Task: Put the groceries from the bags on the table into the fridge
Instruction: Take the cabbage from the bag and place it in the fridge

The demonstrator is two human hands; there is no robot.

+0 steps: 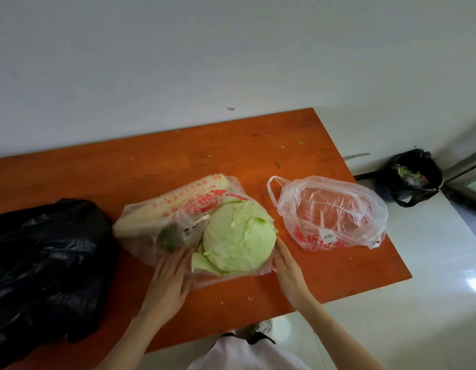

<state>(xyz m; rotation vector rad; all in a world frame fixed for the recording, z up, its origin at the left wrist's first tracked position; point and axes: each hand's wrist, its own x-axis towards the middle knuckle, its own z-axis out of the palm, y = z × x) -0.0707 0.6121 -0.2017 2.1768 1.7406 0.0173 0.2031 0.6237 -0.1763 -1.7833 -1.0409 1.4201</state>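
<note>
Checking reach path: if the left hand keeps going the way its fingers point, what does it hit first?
The left hand points up and slightly right, into the clear printed bag. It would probably meet the bag film and the dark green item inside first, with the white radish behind. Depth is unclear.

A plain pale grey wall [178,62] fills the upper frame; glossy white tiled floor [431,276] lower right; orange wooden table [231,150] centre.

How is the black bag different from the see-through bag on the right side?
The black bag hides what's inside; the clear bag on the right shows its inside, which looks nearly empty. The black bag is plain and bigger; the clear bag has red print and a small label. Both are crinkly plastic on the orange table.
</note>
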